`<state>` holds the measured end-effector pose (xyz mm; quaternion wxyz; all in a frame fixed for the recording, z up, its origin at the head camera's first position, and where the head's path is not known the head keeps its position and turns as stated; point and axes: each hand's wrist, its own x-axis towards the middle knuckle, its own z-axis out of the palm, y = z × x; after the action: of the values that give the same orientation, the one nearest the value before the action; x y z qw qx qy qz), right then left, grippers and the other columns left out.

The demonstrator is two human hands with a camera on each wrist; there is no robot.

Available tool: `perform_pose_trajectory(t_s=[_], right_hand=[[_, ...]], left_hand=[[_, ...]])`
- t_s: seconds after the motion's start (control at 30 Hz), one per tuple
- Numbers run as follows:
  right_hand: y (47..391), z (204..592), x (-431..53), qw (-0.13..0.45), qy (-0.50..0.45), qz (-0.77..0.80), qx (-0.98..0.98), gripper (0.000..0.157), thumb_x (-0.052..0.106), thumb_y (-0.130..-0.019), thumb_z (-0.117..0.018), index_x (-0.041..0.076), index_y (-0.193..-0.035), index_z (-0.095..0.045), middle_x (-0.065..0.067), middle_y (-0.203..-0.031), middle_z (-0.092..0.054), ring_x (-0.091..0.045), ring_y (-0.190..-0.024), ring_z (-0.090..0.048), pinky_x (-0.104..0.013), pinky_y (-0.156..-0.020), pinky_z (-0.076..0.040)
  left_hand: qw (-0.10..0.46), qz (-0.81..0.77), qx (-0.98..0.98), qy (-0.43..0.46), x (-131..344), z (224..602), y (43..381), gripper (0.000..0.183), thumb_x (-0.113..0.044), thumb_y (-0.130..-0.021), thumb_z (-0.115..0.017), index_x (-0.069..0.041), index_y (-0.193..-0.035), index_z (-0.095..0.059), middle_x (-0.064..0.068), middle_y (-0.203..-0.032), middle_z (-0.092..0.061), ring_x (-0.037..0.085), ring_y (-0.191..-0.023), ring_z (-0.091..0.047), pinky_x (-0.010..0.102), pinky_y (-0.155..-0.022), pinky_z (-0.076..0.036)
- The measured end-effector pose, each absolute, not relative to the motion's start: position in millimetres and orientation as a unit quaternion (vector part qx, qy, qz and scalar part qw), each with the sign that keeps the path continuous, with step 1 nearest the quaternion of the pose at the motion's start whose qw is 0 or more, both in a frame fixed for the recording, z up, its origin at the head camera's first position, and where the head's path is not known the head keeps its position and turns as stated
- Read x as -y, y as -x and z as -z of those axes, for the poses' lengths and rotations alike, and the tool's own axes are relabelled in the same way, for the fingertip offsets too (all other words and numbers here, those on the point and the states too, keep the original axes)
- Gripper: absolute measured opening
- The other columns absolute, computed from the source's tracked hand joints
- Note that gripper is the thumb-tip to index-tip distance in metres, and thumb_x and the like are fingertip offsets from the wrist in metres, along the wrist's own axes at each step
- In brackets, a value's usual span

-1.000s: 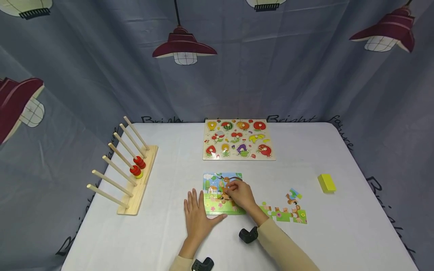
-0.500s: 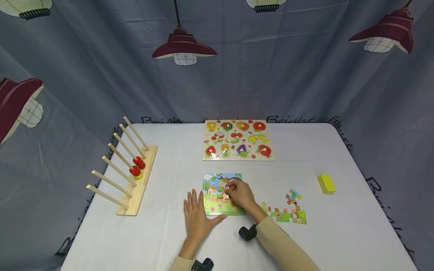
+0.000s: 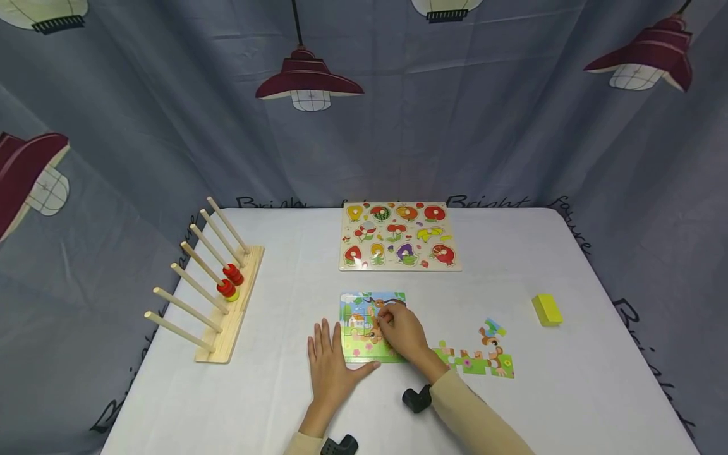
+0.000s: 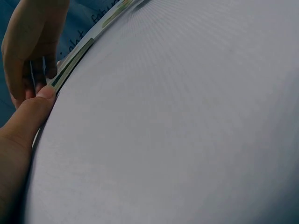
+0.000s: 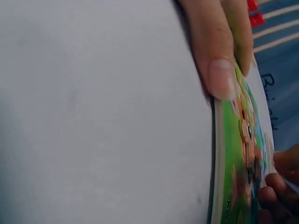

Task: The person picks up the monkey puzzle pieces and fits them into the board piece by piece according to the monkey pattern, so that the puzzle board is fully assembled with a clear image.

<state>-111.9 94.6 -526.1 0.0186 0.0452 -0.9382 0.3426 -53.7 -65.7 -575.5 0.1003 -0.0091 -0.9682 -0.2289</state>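
A square jigsaw puzzle board (image 3: 358, 351) with a deer picture lies flat near the middle of the table. My left hand (image 3: 332, 373) rests with straight fingers along its left edge, the thumb (image 5: 219, 79) at the front edge. Over the right part of the picture, my right hand (image 3: 405, 332) has curled fingers, thumb and index finger together in a pinch on a jigsaw piece that the fingertips mostly hide. In the right wrist view, those fingertips (image 5: 273, 179) are close over the board. Several loose jigsaw pieces (image 3: 474, 364) lie right of the board.
Behind stands a fruit peg puzzle (image 3: 400, 237). At the left is a wooden peg rack (image 3: 239, 316) with tall slanting pegs and red rings (image 3: 227, 289). A yellow block (image 3: 548, 309) lies at the right. Black wrist cameras (image 3: 417, 399) sit near both wrists.
My right hand has shifted slightly over the same part of the picture; a pale gap seen by its fingertips half a second ago no longer shows. My left hand has stayed put.
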Motion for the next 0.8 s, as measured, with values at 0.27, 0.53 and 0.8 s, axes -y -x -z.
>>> perform_pose_trajectory(t_s=[0.27,0.53,0.8], right_hand=[[82,526,-92,0.097,-0.207,-0.235,0.945,0.017,0.019,-0.08,-0.067,0.008,-0.093,-0.068,-0.005,-0.101,-0.064,-0.019,-0.092,-0.059,-0.036,-0.079,-0.048],[59,532,-95,0.025,-0.244,-0.15,0.958,0.054,0.036,-0.088,-0.055,0.0,-0.128,-0.049,-0.014,-0.141,-0.04,-0.029,-0.13,-0.039,-0.048,-0.102,-0.035],[58,534,-97,-0.027,-0.238,-0.149,0.959,0.059,0.043,-0.093,-0.043,0.001,-0.135,-0.041,-0.014,-0.145,-0.034,-0.03,-0.135,-0.029,-0.054,-0.106,-0.027]], left_hand=[[0.102,0.213,0.972,0.014,66,576,54,0.117,-0.081,-0.054,-0.058,-0.004,-0.138,-0.035,0.022,-0.147,-0.024,0.036,-0.139,-0.014,0.051,-0.111,-0.01],[0.111,0.203,0.973,0.019,67,576,53,0.112,-0.074,-0.057,-0.063,-0.002,-0.138,-0.035,0.024,-0.147,-0.024,0.038,-0.138,-0.016,0.053,-0.109,-0.012],[0.132,0.198,0.971,0.027,67,576,52,0.112,-0.072,-0.054,-0.067,-0.001,-0.136,-0.038,0.026,-0.145,-0.027,0.04,-0.136,-0.02,0.054,-0.108,-0.015]])
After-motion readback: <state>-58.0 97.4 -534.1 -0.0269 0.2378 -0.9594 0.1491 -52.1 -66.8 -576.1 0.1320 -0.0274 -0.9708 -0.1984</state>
